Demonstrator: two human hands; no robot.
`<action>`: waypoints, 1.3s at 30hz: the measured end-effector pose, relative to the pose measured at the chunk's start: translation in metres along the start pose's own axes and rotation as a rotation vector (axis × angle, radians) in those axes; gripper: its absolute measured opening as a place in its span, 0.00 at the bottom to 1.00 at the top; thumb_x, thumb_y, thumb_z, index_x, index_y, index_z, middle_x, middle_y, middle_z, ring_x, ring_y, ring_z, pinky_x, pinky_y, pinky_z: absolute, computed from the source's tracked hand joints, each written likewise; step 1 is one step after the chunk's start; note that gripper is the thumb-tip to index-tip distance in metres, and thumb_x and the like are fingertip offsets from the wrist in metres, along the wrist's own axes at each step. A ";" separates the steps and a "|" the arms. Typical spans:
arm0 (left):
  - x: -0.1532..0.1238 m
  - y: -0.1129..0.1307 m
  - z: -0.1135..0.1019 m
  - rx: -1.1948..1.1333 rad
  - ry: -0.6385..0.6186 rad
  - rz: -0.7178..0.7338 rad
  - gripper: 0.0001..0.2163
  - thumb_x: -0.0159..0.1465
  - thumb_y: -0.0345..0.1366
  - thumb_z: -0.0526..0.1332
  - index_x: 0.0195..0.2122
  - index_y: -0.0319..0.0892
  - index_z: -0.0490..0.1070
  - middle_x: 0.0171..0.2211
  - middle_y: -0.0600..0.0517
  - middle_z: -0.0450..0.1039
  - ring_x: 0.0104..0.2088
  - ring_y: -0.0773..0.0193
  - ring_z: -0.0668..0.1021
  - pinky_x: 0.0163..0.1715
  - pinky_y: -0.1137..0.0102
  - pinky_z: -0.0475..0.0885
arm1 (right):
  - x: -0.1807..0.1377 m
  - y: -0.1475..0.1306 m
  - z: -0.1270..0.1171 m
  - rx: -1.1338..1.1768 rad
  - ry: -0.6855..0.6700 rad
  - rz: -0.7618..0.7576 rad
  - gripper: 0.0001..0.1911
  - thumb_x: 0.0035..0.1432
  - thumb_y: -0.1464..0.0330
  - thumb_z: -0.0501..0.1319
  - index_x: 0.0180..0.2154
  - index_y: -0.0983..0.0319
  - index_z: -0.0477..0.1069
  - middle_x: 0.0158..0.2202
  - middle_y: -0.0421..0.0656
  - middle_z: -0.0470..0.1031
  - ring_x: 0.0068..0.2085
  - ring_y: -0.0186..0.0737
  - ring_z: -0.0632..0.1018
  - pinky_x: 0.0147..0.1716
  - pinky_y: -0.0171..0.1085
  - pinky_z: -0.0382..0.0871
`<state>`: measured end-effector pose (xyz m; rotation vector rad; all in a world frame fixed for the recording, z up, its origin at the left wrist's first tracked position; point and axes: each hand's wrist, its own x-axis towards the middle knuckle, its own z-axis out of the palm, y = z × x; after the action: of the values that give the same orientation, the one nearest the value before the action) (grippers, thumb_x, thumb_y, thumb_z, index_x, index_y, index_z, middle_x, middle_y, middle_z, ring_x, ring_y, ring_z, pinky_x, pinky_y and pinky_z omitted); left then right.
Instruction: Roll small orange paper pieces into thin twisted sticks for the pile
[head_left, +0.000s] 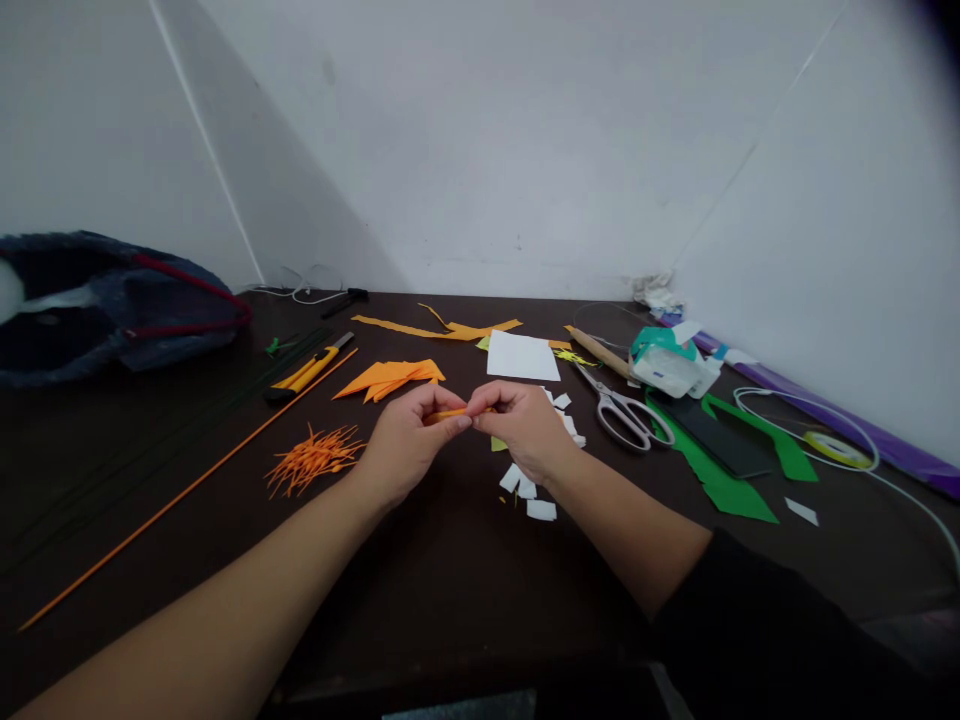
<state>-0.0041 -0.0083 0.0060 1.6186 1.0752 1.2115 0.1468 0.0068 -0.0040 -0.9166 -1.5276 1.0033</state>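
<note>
Over the middle of the dark table, my left hand [409, 435] and my right hand [521, 420] meet at the fingertips. Both pinch a thin orange paper strip [450, 413], which runs between them; its ends are hidden by the fingers. Left of my left hand lies a pile of thin twisted orange strands [316, 460], with folded orange paper pieces [390, 376] just beyond. Small white paper pieces [541, 510] are scattered below and beside my right hand. A white paper square [523, 356] rests behind it.
Scissors [626, 412] lie to the right near green paper [727, 490], a black phone-like slab [709, 435] and a tape roll [836, 450]. At left are a yellow cutter [311, 370], a long orange stick [187, 490] and a dark bag [120, 305]. A wall [480, 150] stands behind.
</note>
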 end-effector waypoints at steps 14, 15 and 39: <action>-0.001 0.003 0.000 0.028 0.044 0.038 0.05 0.55 0.35 0.61 0.28 0.40 0.67 0.28 0.55 0.68 0.29 0.68 0.71 0.31 0.71 0.65 | -0.001 -0.011 0.000 0.164 -0.066 0.115 0.07 0.46 0.67 0.63 0.31 0.61 0.72 0.27 0.40 0.72 0.26 0.32 0.72 0.28 0.36 0.70; -0.001 0.003 0.000 0.025 0.049 0.037 0.05 0.55 0.35 0.61 0.28 0.40 0.66 0.27 0.55 0.68 0.29 0.68 0.71 0.31 0.71 0.65 | -0.001 -0.010 0.000 0.139 -0.063 0.113 0.06 0.46 0.68 0.63 0.30 0.61 0.72 0.27 0.40 0.73 0.26 0.32 0.72 0.29 0.36 0.70; 0.001 -0.003 -0.001 0.019 0.030 0.016 0.06 0.53 0.35 0.62 0.28 0.40 0.67 0.27 0.55 0.69 0.28 0.68 0.70 0.30 0.72 0.64 | 0.000 -0.007 -0.002 0.083 -0.081 0.078 0.05 0.45 0.70 0.62 0.28 0.61 0.68 0.25 0.38 0.69 0.26 0.32 0.71 0.28 0.36 0.68</action>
<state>-0.0051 -0.0062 0.0037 1.6311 1.0969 1.2429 0.1484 0.0041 0.0025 -0.8917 -1.5147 1.1639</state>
